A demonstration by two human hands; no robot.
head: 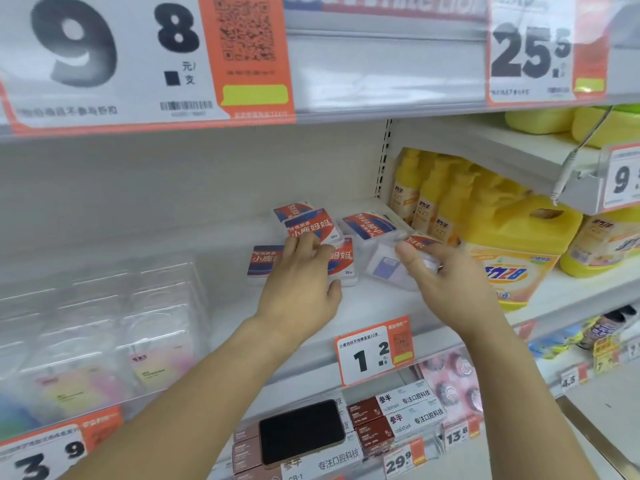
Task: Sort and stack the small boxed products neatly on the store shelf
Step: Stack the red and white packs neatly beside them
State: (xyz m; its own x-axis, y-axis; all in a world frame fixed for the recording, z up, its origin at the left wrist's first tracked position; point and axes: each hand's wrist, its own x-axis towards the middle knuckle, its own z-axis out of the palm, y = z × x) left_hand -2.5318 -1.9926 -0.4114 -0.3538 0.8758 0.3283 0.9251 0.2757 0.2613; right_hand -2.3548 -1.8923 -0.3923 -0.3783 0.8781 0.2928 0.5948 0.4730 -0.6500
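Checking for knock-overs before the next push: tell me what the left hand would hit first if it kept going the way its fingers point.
The left hand already rests on the front red-and-blue box. Going on, it would likely meet the stacked box just behind; depth is hard to judge.

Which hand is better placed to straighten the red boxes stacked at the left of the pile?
Probably the left hand: its fingers already rest on those red boxes, while the right hand holds another box.
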